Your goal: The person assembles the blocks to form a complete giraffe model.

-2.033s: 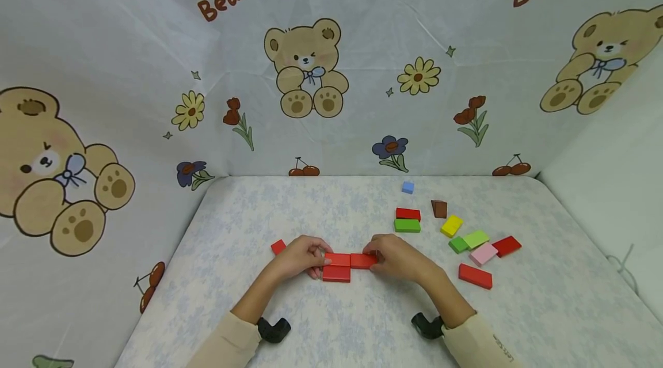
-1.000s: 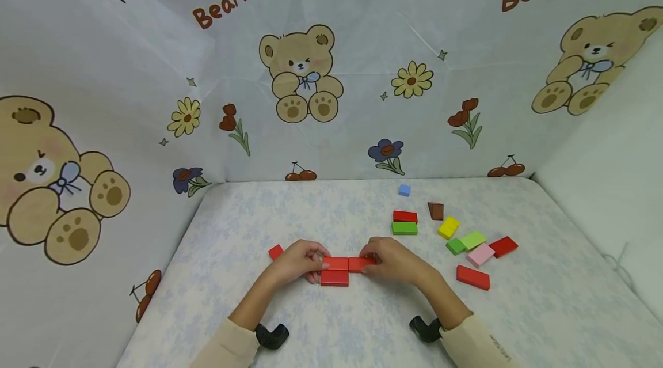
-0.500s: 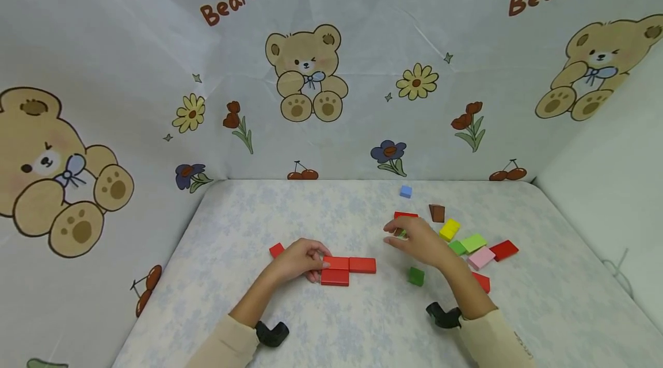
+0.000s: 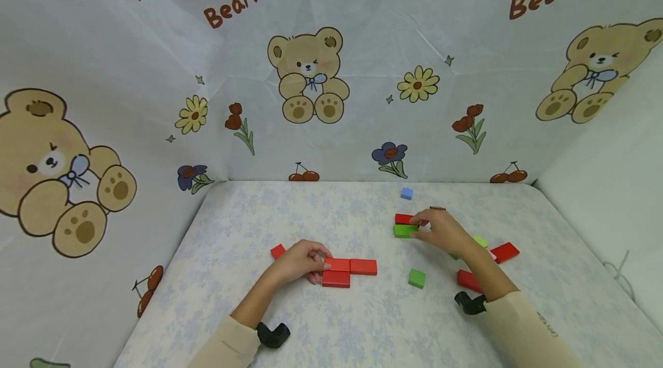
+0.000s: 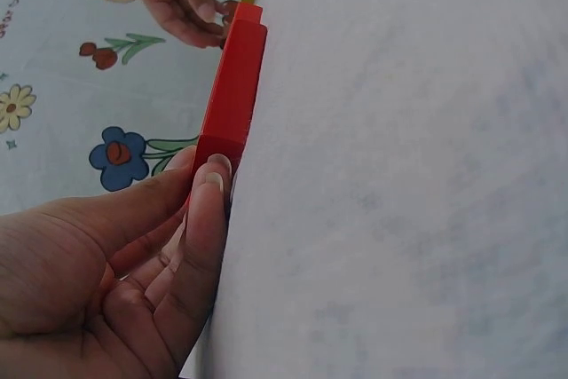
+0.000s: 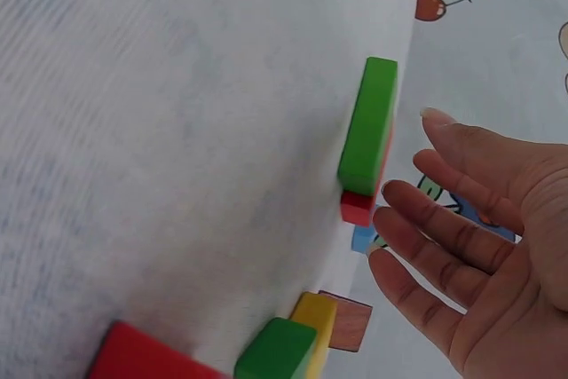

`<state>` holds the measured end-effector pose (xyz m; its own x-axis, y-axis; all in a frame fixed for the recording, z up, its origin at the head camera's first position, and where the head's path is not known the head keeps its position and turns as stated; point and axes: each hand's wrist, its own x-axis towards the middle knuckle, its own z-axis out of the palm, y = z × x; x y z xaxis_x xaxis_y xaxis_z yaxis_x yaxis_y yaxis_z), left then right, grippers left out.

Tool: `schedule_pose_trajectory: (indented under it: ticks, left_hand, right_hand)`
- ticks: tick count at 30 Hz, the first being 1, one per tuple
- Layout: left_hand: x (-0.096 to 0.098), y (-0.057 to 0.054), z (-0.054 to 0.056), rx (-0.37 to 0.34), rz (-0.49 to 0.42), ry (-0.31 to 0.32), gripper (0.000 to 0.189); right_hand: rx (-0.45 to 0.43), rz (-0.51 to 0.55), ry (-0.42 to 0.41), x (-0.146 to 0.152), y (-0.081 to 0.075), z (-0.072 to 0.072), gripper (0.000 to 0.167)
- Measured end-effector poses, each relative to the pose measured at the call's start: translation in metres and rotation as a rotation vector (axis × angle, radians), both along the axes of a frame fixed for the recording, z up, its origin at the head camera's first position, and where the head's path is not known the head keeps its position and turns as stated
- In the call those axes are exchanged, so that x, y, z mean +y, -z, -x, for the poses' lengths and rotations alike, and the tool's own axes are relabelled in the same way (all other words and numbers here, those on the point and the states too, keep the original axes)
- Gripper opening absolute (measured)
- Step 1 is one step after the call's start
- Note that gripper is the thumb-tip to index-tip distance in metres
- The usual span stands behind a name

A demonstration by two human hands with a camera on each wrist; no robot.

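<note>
Several red blocks lie together mid-table: an upper left block, a lower block against its near side and a right-hand block end to end with it. My left hand pinches the left end of this group between thumb and fingers; the left wrist view shows the fingertips on the end of a red block. Farther back, my right hand reaches over a green block and a red block lying side by side. Its fingers are spread apart and hold nothing.
A small green block lies right of the red group. A blue block sits at the back. Red blocks and a light green one lie right, partly behind my arm. Another red block is beyond my left hand.
My right hand has let go of the right-hand red block and moved back and right to the green and red pair. The small green block has come into view. My left hand stays.
</note>
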<state>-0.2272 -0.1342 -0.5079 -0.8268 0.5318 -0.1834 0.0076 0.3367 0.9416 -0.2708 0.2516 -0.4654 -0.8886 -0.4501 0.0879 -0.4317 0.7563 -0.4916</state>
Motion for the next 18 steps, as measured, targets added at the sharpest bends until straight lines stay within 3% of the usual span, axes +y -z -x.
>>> schedule_pose_trajectory:
  ticks: [7,18]
  left_hand:
    - [-0.0007,0.0019,0.0007,0.009,-0.005,0.006,0.020]
    - [0.0000,0.0010,0.0007,0.007,0.000,0.004,0.020]
  right_hand:
    - [-0.016,-0.008,-0.027,0.0021,0.0080,0.0086,0.027]
    - [-0.079,-0.107,0.027,-0.0026,0.0082,0.0096,0.034]
